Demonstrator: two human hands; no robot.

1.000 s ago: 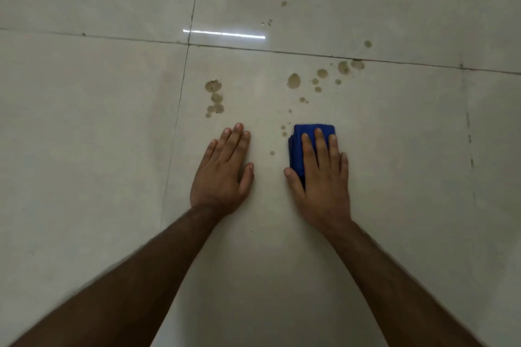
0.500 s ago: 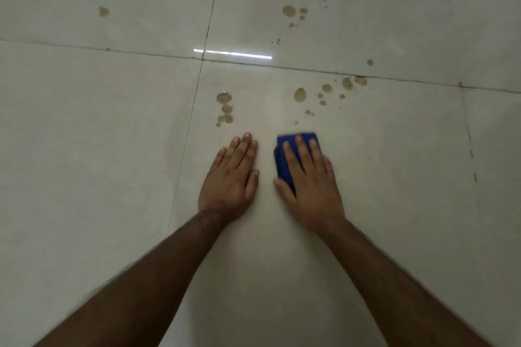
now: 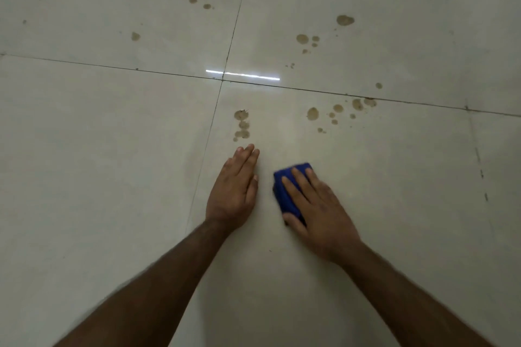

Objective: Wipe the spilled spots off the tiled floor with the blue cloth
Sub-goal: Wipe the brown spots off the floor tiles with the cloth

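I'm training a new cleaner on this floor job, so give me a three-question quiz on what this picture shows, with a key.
1. True or false: the blue cloth lies under the left hand.
2. Which spots lie nearest the left hand's fingertips?
A. the cluster of brown spots just beyond them
B. the spots along the grout line to the right
C. the large spot on the far tile
3. Fill in: the right hand presses the cloth flat on the ____.

Key
1. False: it is under the right hand; the left hand rests bare on the tiled floor.
2. A
3. tiled floor
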